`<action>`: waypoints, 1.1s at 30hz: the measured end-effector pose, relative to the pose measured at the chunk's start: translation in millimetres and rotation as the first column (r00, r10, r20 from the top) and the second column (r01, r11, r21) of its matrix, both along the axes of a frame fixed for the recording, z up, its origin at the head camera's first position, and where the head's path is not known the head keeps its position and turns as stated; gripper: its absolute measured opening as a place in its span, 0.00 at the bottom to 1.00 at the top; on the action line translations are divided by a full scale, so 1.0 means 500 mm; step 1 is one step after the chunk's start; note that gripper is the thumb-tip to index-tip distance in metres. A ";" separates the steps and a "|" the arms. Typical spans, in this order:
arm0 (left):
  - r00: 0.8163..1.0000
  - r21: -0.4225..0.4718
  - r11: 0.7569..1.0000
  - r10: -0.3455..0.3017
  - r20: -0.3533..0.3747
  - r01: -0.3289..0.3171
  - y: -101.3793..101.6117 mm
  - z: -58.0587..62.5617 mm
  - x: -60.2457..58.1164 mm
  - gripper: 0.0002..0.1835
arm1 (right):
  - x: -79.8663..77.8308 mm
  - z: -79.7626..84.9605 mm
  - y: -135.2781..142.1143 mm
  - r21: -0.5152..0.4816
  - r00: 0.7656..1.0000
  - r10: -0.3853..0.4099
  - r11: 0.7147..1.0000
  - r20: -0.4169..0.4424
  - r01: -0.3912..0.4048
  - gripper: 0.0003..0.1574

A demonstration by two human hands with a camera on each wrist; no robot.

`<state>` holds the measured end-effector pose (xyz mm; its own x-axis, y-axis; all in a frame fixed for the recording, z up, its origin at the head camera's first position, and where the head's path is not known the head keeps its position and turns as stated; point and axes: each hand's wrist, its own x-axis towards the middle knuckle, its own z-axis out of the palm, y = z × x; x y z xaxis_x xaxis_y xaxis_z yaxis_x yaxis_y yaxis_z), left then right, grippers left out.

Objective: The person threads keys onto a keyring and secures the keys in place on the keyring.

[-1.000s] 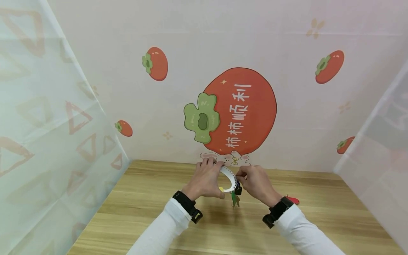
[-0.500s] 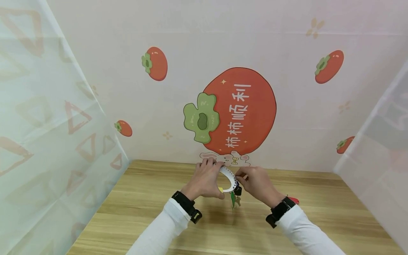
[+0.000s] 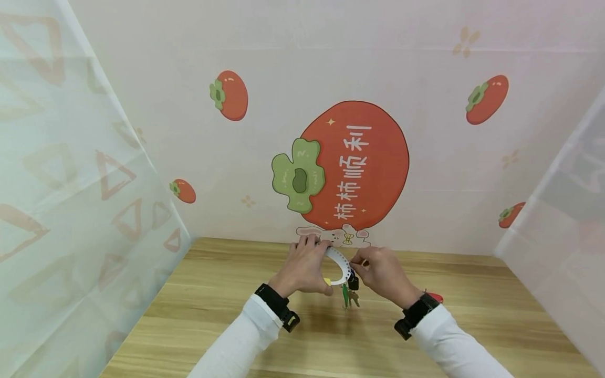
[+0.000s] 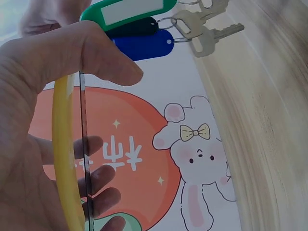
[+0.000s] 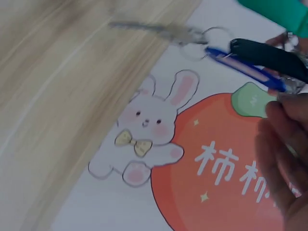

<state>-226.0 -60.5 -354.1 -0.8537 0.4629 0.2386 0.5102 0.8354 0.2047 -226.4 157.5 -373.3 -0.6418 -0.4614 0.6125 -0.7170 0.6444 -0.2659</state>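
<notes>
My left hand [image 3: 307, 265] grips a white ring [image 3: 341, 266] with dark marks along its band; in the left wrist view a curved yellow strip [image 4: 65, 154] and a clear edge cross the palm. Green [image 4: 130, 10], black [image 4: 137, 27] and blue [image 4: 147, 45] key tags with metal keys [image 4: 204, 41] hang at the ring's right side, above the table. My right hand [image 3: 383, 273] pinches at that side. In the right wrist view its fingertips meet the end of the blue key tag [image 5: 245, 70]; the exact grip is partly hidden.
A small red flat piece [image 3: 434, 297] lies on the wooden table [image 3: 227, 315] behind my right wrist. The printed back wall [image 3: 255, 152] rises just beyond both hands. Patterned sheets [image 3: 71, 184] stand along the left and right sides.
The hanging tags and keys sway slightly. My right wrist has shifted a little to the right, its fingertips staying at the ring's edge. The left hand keeps its hold.
</notes>
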 end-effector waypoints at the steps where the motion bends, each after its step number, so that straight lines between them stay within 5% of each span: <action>1: 1.000 0.001 1.000 -0.002 0.005 0.002 0.000 0.000 0.000 0.53 | -0.001 -0.002 0.001 0.031 0.997 0.013 0.999 -0.072 -0.010 0.10; 5: 1.000 0.004 1.000 -0.013 0.024 0.013 -0.002 0.003 0.000 0.52 | -0.008 -0.007 0.004 0.119 0.954 0.081 0.992 -0.289 -0.048 0.12; 9: 0.999 0.004 1.000 -0.015 0.031 0.015 -0.002 0.003 0.000 0.52 | -0.011 -0.009 0.004 0.158 0.933 0.113 0.986 -0.342 -0.061 0.13; 12: 1.000 0.010 1.000 -0.008 0.029 0.007 -0.002 0.003 0.001 0.52 | -0.006 -0.010 0.004 0.120 0.964 0.061 0.992 -0.258 -0.031 0.12; 15: 1.000 0.020 1.000 0.002 0.008 -0.002 0.000 0.003 0.001 0.53 | 0.002 -0.008 0.001 0.026 0.997 -0.026 0.999 -0.074 0.028 0.09; 19: 0.999 0.030 0.999 0.014 -0.030 -0.013 0.003 0.001 0.000 0.53 | 0.010 -0.002 -0.005 -0.095 0.983 -0.092 0.990 0.160 0.109 0.06; 23: 0.999 0.025 0.999 0.022 -0.041 -0.021 0.005 0.000 0.001 0.54 | 0.013 0.004 -0.011 -0.145 0.968 -0.107 0.979 0.226 0.142 0.07; 26: 0.999 0.013 1.000 0.023 -0.038 -0.022 0.006 0.001 0.002 0.54 | 0.012 0.005 -0.012 -0.119 0.977 -0.107 0.984 0.182 0.130 0.09; 33: 1.000 -0.010 1.000 0.010 -0.006 -0.010 0.006 0.001 0.002 0.53 | 0.009 0.004 -0.009 0.056 0.997 -0.049 0.997 -0.067 0.053 0.09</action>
<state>-225.0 -57.5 -353.8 -0.8570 0.4564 0.2391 0.5027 0.8426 0.1933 -221.9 152.9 -371.3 -0.6247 -0.4650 0.6273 -0.6976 0.6933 -0.1809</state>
